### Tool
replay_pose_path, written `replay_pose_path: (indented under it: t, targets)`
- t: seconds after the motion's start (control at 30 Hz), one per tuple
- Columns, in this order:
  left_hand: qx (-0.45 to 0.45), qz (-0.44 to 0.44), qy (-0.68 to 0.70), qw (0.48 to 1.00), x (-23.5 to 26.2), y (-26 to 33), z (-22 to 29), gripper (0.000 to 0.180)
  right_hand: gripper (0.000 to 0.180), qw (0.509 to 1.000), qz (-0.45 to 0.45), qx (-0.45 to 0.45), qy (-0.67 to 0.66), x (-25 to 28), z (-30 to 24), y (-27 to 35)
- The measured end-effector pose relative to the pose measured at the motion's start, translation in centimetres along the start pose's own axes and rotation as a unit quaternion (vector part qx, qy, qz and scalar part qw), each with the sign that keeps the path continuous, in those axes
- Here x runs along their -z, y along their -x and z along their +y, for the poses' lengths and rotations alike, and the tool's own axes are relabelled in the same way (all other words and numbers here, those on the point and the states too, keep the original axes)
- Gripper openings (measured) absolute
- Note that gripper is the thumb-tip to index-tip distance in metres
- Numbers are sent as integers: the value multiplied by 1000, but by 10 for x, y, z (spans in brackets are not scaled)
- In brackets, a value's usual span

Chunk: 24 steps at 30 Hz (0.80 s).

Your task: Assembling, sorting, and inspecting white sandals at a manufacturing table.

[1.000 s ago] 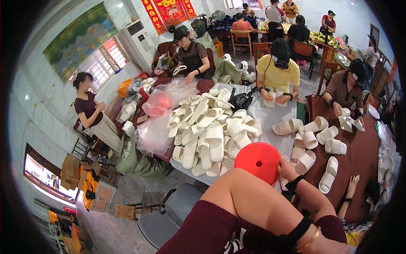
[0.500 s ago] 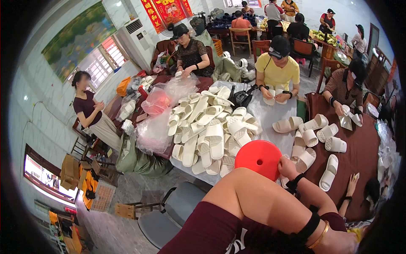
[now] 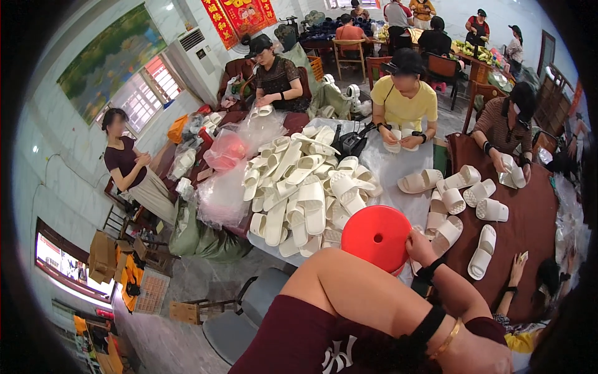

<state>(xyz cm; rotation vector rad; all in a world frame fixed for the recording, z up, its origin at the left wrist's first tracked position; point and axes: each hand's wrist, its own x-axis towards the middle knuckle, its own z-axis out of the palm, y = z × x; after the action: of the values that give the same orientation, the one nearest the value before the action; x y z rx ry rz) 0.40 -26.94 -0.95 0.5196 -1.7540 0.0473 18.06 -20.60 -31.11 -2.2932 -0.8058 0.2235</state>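
A round red plastic stool [image 3: 367,240] with a hole in its seat stands at the front edge of the slipper-covered table. My right hand [image 3: 422,247] is closed on the right side of its rim. My bent left arm crosses in front of me, its elbow just below the stool. At the lower right, my left hand [image 3: 483,356] lies by my right upper arm, its fingers hidden. Behind the stool rises a big pile of cream slippers [image 3: 293,181]. More slippers [image 3: 448,230] lie right of my right hand, some set out in pairs.
A grey chair [image 3: 240,318] is at my left. Clear plastic bags [image 3: 221,199] lie left of the pile. Across the table a person in yellow [image 3: 405,103] handles slippers. Another person's hand [image 3: 518,268] rests on the brown tabletop [image 3: 517,230] at right.
My left arm has shifted left, and more of the left hand shows. My right hand keeps its place on the stool rim. The view has shifted slightly.
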Motion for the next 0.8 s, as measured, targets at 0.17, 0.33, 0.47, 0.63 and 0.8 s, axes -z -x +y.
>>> replay_pose_path:
  t: [0.17,0.33,0.47,0.63,0.8]
  targets:
    - [403,26,-173,898,90,10,86,29,17,994,-30,-65,-85,8,38,13]
    - [658,236,-240,674,130,138,148,32,22,994,70,-78,-27,24,91,46]
    - [709,442,-208,508,102,251,198,34,20,968,141,-200,-47,43,133,84]
    - [670,610,-133,401,30,335,220,31,18,864,302,-399,-58,53,212,126]
    - [668,649,-117,345,-9,335,193,27,26,833,345,-425,82,77,234,129]
